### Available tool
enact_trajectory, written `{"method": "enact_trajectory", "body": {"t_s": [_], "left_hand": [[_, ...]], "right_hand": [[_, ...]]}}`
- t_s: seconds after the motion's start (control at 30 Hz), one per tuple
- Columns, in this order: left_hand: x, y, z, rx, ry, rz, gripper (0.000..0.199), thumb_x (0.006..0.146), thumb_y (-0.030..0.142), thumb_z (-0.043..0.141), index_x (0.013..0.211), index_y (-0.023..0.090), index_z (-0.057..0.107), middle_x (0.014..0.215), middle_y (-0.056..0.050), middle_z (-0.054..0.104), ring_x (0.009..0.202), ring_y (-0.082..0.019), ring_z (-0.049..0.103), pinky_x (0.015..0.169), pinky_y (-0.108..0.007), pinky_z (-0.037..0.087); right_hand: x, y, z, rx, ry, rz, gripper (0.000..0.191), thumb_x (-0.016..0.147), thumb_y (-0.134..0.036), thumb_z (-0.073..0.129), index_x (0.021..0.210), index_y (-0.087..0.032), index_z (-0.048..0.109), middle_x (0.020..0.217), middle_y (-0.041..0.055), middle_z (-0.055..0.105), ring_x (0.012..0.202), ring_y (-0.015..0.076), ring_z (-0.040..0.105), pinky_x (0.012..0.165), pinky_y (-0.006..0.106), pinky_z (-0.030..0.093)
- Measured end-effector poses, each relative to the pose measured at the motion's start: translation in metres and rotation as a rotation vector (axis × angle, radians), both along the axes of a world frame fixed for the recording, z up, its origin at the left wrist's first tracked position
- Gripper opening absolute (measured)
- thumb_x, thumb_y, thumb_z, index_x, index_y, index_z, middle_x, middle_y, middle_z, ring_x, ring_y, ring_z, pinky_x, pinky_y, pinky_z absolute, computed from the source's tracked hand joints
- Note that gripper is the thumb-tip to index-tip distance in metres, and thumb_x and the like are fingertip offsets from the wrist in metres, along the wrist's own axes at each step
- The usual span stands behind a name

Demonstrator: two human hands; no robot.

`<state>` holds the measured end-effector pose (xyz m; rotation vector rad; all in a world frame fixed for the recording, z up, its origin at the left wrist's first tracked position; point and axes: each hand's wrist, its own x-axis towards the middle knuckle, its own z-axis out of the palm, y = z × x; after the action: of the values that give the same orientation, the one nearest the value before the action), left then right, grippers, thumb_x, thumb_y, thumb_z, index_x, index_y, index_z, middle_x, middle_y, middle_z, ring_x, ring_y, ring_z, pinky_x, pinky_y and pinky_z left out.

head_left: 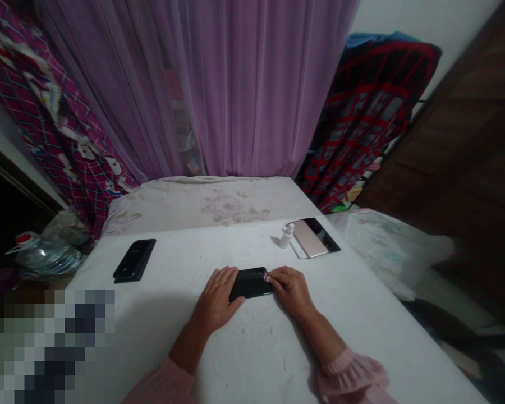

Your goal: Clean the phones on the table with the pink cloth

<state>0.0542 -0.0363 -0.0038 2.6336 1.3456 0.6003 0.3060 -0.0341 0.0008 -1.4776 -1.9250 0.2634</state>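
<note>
A black phone (251,283) lies sideways on the white table (244,359) in front of me. My left hand (219,297) grips its left end, with the thumb at the near edge and the fingers along the far side. At the right end of the phone, my right hand (292,289) pinches a small pinkish piece (267,277) against the phone's surface. The fingers of my right hand are curled together. Small specks are scattered on the table between my forearms.
A small white bottle (286,235) stands at the back right, beside several flat devices, one of them rose-gold (310,238). Two dark phones (134,261) lie stacked at the left. A large plastic bottle (50,255) is beyond the left edge.
</note>
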Motion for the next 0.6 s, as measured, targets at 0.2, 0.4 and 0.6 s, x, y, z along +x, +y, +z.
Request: {"method": "enact_trajectory", "body": {"t_s": [0.2, 0.4, 0.6], "left_hand": [[0.0, 0.0, 0.001, -0.031, -0.016, 0.007, 0.057, 0.094, 0.043, 0.049, 0.144, 0.018, 0.035, 0.143, -0.013, 0.05, 0.134, -0.029, 0.043, 0.114, -0.052, 0.03], [0.0, 0.0, 0.004, -0.04, -0.008, -0.01, 0.057, 0.093, 0.04, 0.05, 0.143, 0.017, 0.036, 0.143, -0.013, 0.05, 0.134, -0.029, 0.043, 0.114, -0.053, 0.03], [0.0, 0.0, 0.005, -0.045, -0.01, -0.008, 0.057, 0.093, 0.04, 0.051, 0.142, 0.017, 0.036, 0.142, -0.014, 0.05, 0.133, -0.029, 0.044, 0.114, -0.053, 0.03]], "right_hand": [[0.01, -0.029, 0.002, -0.013, -0.02, 0.097, 0.018, 0.09, -0.032, 0.059, 0.093, -0.03, 0.076, 0.082, 0.002, 0.072, 0.078, 0.0161, 0.064, 0.073, 0.028, 0.045], [0.007, -0.009, 0.006, -0.071, -0.025, 0.066, 0.015, 0.087, -0.026, 0.062, 0.09, -0.029, 0.077, 0.08, 0.0008, 0.073, 0.077, 0.0157, 0.065, 0.073, 0.027, 0.045], [-0.005, 0.025, 0.011, -0.116, -0.04, -0.028, 0.018, 0.086, -0.025, 0.061, 0.09, -0.029, 0.077, 0.082, 0.0015, 0.073, 0.08, 0.0158, 0.065, 0.075, 0.026, 0.046]]}}
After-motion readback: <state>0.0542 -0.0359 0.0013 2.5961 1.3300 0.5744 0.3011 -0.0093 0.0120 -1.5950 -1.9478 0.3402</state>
